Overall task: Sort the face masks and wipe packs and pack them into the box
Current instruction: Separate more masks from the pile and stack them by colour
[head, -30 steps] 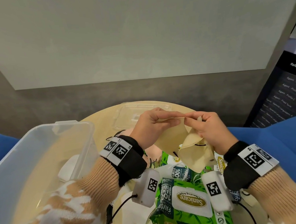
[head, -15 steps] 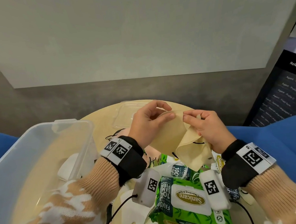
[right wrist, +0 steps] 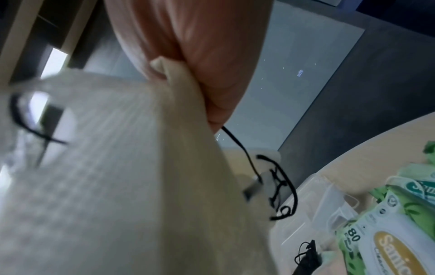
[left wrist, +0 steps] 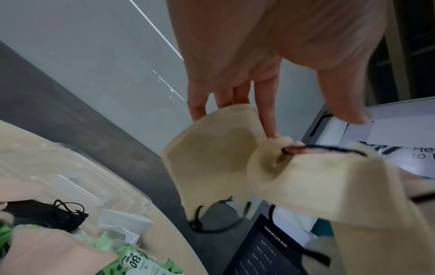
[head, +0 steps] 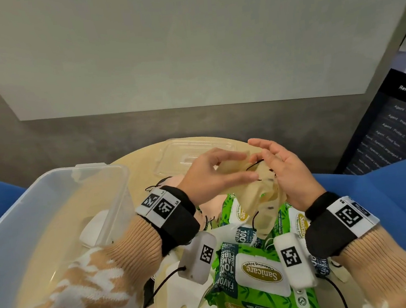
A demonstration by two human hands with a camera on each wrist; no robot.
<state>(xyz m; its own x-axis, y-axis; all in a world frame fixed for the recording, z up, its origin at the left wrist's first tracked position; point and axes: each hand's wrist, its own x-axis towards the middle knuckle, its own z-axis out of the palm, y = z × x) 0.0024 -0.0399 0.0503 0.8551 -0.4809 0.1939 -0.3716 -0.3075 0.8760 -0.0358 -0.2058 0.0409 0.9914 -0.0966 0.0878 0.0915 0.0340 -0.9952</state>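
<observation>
Beige face mask [head: 255,188]: matt woven cloth, finely textured, with thin black elastic cord loops. Wipe pack [head: 253,273]: glossy printed plastic film. Box [head: 54,217]: clear smooth plastic. Bench [head: 139,170]: pale, smooth matt wood-look top.

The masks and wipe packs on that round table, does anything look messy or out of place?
Yes. Green wipe packs and masks lie in one overlapping heap, unsorted. The beige mask between both hands is crumpled, its black ear loop snagged over the right hand.
</observation>
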